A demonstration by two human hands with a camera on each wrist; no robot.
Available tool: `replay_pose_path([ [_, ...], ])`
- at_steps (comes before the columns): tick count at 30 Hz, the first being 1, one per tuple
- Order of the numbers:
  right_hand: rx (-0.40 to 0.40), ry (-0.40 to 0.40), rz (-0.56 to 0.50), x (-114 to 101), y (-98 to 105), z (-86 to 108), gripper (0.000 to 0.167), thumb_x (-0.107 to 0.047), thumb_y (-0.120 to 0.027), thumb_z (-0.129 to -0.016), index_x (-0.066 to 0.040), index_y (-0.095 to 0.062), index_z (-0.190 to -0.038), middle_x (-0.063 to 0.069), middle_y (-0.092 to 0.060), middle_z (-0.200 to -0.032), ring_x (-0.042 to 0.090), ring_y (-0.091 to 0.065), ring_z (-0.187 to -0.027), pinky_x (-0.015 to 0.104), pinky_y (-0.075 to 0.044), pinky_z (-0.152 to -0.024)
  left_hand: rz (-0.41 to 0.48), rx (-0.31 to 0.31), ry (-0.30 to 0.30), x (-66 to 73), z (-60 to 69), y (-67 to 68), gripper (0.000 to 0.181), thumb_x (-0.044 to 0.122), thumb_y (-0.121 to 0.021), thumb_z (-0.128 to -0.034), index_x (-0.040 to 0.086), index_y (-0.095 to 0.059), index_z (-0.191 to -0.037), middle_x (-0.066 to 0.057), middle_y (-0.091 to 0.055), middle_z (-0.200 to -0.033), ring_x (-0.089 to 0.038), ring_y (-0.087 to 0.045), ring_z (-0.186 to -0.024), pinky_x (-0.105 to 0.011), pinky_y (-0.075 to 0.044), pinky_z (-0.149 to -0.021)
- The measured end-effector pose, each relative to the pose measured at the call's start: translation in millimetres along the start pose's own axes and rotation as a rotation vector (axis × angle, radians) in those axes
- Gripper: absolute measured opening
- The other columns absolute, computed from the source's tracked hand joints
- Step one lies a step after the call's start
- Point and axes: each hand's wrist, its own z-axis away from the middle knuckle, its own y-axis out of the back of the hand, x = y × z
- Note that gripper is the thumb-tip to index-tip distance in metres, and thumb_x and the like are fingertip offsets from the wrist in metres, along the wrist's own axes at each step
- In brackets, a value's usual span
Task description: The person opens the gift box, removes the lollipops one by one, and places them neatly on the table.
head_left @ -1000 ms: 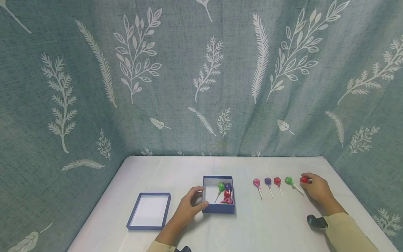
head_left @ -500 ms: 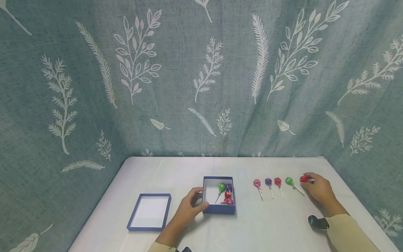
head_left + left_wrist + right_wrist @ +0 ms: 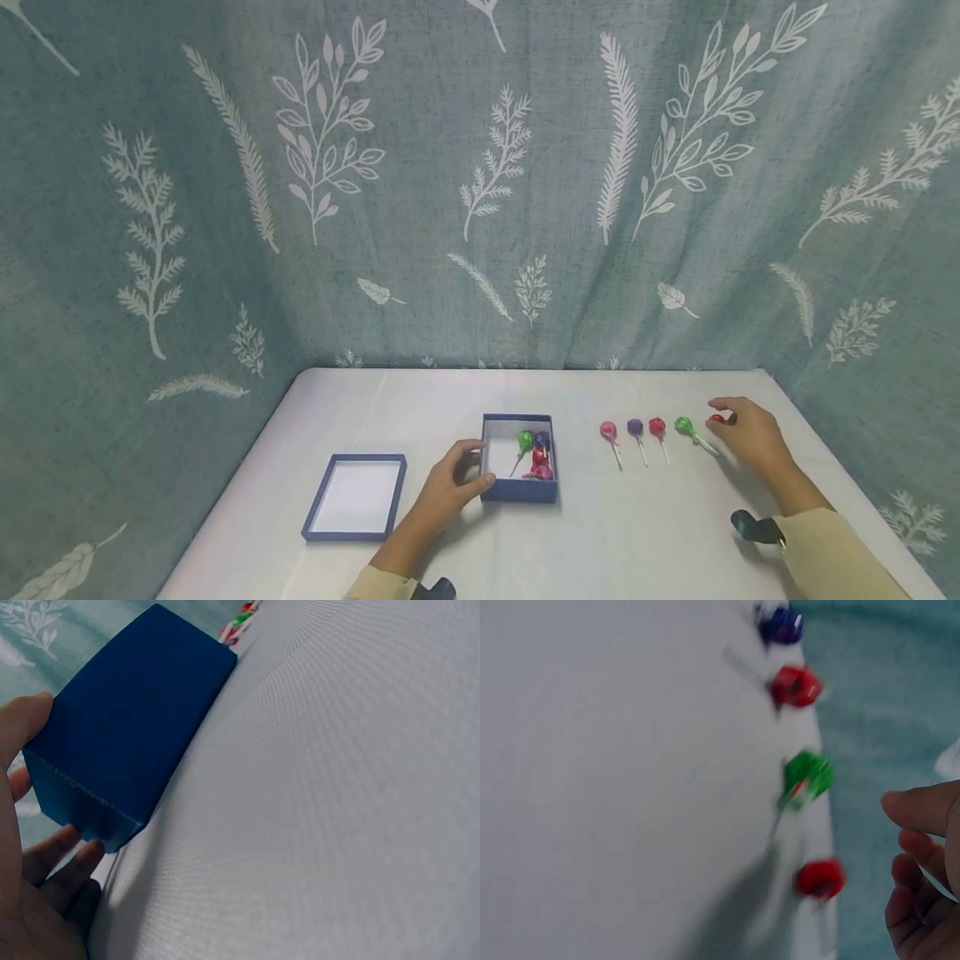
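My left hand [image 3: 447, 490] holds the near left corner of an open blue box [image 3: 519, 492], thumb and fingers at its walls. The left wrist view shows the thumb at the rim of the box [image 3: 142, 705] and fingertips against a side. Inside lie several wrapped lollipops, among them a green lollipop [image 3: 525, 440]. My right hand [image 3: 753, 437] hovers just above a red lollipop [image 3: 716, 418], partly hidden by the fingers. In the right wrist view that red lollipop [image 3: 821, 878] lies on the table, apart from my loosely bent fingers [image 3: 922, 808].
Left of the box lies its blue-rimmed lid [image 3: 356, 497], inside up. Between box and right hand, a row holds a pink lollipop [image 3: 608, 431], a purple lollipop [image 3: 635, 427], another red lollipop [image 3: 657, 427] and a green one. A patterned curtain [image 3: 420, 275] hangs behind the white table [image 3: 622, 533].
My right hand has let go of the red lollipop at the row's right end and risen slightly off it. The left hand stays at the box.
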Motion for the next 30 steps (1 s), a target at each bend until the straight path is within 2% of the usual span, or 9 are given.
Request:
replay_pose_path([
  [7, 0.019, 0.126, -0.016, -43, 1, -3.8, 0.035, -0.013, -0.068, -0.090, 0.002, -0.061, -0.121, 0.023, -0.061, -0.116, 0.038, -0.058, -0.096, 0.053, -0.053, -0.077, -0.038, 0.005, 0.008, -0.2, -3.3, 2.8, 0.052, 0.033, -0.073, -0.0875, 0.017, -0.053, -0.133, -0.009, -0.056, -0.135, -0.032, -0.048, -0.129, -0.056, -0.028, -0.110],
  [13, -0.025, 0.161, -0.040, -79, -6, -8.0, 0.033, -0.015, -0.068, -0.091, -0.002, -0.063, -0.121, 0.019, -0.063, -0.114, 0.034, -0.060, -0.094, 0.046, -0.057, -0.072, -0.025, 0.016, -0.009, 2.8, -5.7, 3.2, 0.052, 0.034, -0.073, -0.0867, 0.016, -0.054, -0.132, -0.009, -0.058, -0.133, -0.031, -0.050, -0.127, -0.056, -0.030, -0.110],
  [20, -0.112, 0.246, -0.086, -110, -25, -11.5, 0.029, -0.015, -0.069, -0.091, -0.006, -0.066, -0.118, 0.011, -0.066, -0.110, 0.028, -0.064, -0.093, 0.040, -0.058, -0.073, -0.042, 0.032, 0.002, 1.5, -4.5, 1.7, 0.053, 0.034, -0.074, -0.0863, 0.017, -0.054, -0.133, -0.007, -0.058, -0.133, -0.030, -0.050, -0.128, -0.054, -0.030, -0.110],
  [26, -0.173, 0.308, -0.099, -143, -40, -9.2, 0.027, -0.016, -0.068, -0.092, -0.009, -0.067, -0.118, 0.006, -0.067, -0.109, 0.022, -0.065, -0.092, 0.037, -0.058, -0.074, -0.032, 0.011, 0.012, 2.0, -1.7, 0.3, 0.054, 0.035, -0.073, -0.0870, 0.016, -0.053, -0.133, -0.008, -0.056, -0.135, -0.031, -0.048, -0.129, -0.055, -0.030, -0.110],
  [30, -0.175, 0.423, -0.111, -164, -54, -6.5, 0.024, -0.015, -0.068, -0.091, -0.009, -0.068, -0.114, 0.005, -0.068, -0.107, 0.017, -0.066, -0.089, 0.037, -0.057, -0.077, -0.021, 0.013, 0.002, -0.3, -0.2, -2.7, 0.053, 0.031, -0.073, -0.0874, 0.014, -0.053, -0.133, -0.011, -0.057, -0.134, -0.033, -0.049, -0.128, -0.056, -0.029, -0.110],
])
